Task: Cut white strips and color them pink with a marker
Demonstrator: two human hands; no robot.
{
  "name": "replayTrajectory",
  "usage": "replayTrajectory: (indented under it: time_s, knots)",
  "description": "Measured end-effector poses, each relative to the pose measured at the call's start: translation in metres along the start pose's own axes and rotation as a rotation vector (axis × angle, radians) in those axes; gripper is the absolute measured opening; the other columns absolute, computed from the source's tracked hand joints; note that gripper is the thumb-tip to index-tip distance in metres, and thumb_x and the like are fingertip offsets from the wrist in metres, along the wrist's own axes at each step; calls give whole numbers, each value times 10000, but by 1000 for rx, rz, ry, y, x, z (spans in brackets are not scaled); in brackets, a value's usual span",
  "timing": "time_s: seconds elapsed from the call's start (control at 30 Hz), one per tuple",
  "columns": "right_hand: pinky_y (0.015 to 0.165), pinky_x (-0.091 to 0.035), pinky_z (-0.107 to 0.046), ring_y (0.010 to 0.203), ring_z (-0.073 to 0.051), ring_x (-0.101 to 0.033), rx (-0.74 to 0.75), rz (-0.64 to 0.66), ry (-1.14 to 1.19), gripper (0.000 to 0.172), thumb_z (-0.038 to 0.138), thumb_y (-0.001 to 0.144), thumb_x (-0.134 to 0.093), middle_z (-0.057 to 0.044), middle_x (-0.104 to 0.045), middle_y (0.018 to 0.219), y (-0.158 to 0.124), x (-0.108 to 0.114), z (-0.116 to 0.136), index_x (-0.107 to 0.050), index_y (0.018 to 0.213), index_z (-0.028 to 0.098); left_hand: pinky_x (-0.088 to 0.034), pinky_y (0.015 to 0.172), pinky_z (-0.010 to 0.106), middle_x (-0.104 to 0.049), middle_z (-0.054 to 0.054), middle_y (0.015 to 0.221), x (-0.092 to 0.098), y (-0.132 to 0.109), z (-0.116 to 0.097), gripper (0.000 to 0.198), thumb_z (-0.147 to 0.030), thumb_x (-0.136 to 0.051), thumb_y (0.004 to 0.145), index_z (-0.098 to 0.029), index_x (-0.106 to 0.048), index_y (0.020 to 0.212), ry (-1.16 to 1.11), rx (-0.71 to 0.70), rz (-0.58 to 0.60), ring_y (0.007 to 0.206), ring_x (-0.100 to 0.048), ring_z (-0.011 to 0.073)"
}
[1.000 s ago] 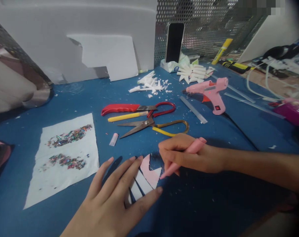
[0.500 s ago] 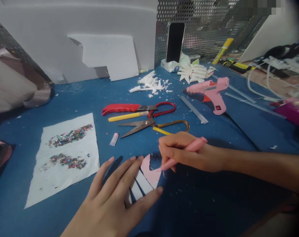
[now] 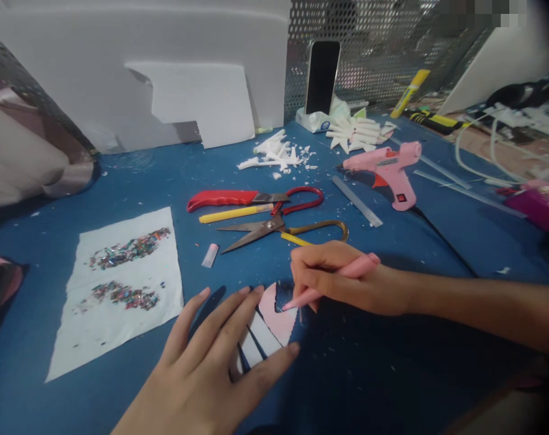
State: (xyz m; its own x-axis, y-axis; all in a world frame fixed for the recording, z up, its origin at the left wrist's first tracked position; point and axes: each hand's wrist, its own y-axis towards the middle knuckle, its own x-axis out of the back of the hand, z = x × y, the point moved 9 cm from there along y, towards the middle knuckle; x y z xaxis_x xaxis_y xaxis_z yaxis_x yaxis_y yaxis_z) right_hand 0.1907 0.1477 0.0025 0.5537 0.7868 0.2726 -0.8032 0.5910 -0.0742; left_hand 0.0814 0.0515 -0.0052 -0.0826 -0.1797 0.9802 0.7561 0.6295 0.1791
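My left hand (image 3: 215, 362) lies flat with its fingers spread over a cut piece of white paper (image 3: 262, 331) that has slits in it, pressing it to the blue table. The end of the paper is coloured pink (image 3: 278, 323) and has a notch in its edge. Pinched in my right hand (image 3: 324, 275) is a pink marker (image 3: 358, 266), its tip at the notch by the pink part. A small pink-and-clear cap (image 3: 209, 255) lies beyond my left fingers. Part of the paper is hidden under my left hand.
Scissors (image 3: 256, 232), a red-handled knife (image 3: 224, 199) and a yellow marker (image 3: 233, 214) lie ahead. A pink glue gun (image 3: 387, 166) with its cord is at right. Glitter flakes rest on a white sheet (image 3: 133, 332) at left. A phone (image 3: 322, 75) stands behind.
The marker tip has moved slightly left along the notch, with my right hand tilting a little. My left hand and the paper have stayed in place.
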Motion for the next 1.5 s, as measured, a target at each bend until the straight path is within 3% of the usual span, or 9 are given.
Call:
replayTrajectory:
  time_s: [1.5]
  knots:
    - [572, -423, -217, 573, -75, -549, 38, -34, -28, 389, 305, 992, -408, 12, -554, 649, 1, 2, 1, -560, 680, 129, -176, 1066, 607, -303, 152, 1490, 1, -1, 0, 602, -649, -301, 909, -389, -254, 1450, 2, 6, 8, 1398, -246, 354]
